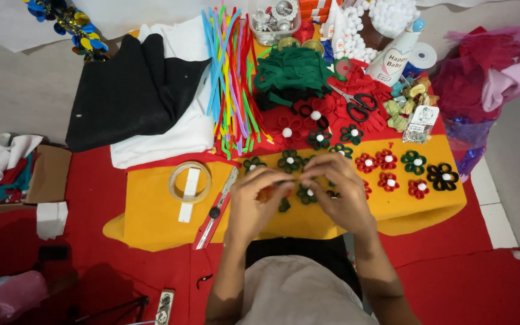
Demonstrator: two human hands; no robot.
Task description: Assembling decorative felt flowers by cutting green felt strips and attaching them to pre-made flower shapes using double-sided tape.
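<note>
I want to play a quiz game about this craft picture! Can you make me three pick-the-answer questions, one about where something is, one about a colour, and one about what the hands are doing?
1. Where does the tape roll lie?
A. On the yellow felt sheet, on the left hand's side
B. On the black cloth
C. Inside the cardboard box

2. What colour are the handles of the scissors?
A. Yellow
B. Black
C. Blue

3. What are the left hand and right hand doing?
A. Resting flat and far apart
B. Holding the scissors
C. Meeting together over a small craft piece

Answers:
1 A, the roll sits on the yellow sheet beside the cutter knife.
2 B, the handle loops look black against the red pile.
3 C, the fingertips come together above the little flowers; exactly what they pinch is hard to see.
</note>
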